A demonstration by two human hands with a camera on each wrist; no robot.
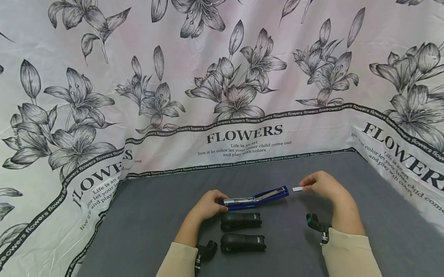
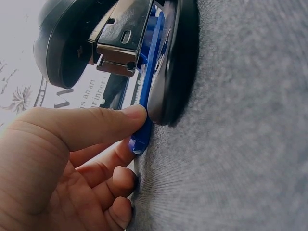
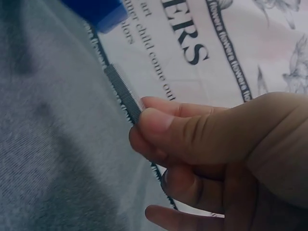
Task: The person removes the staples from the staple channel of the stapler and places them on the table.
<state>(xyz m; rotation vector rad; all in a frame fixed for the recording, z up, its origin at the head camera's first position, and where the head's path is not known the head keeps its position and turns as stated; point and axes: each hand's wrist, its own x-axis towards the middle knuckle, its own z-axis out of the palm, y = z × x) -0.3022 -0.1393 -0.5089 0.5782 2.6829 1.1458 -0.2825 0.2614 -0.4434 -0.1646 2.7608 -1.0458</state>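
A blue stapler (image 1: 269,196) lies folded wide open on the grey table, its metal rail facing up. My left hand (image 1: 209,205) holds its left end; in the left wrist view, the thumb and fingers pinch the tip of the blue base (image 2: 141,137). Just off the stapler's right end, my right hand (image 1: 324,186) pinches a short strip of staples (image 1: 297,189) between thumb and forefinger. The staple strip (image 3: 122,89) sticks out from the fingertips in the right wrist view, apart from the stapler's blue end (image 3: 108,17).
Two black staplers, one nearer the blue one (image 1: 241,221) and one closer to me (image 1: 243,242), lie side by side in front of it. A flower-printed cloth (image 1: 244,141) hangs behind and at the sides of the grey tabletop (image 1: 144,235).
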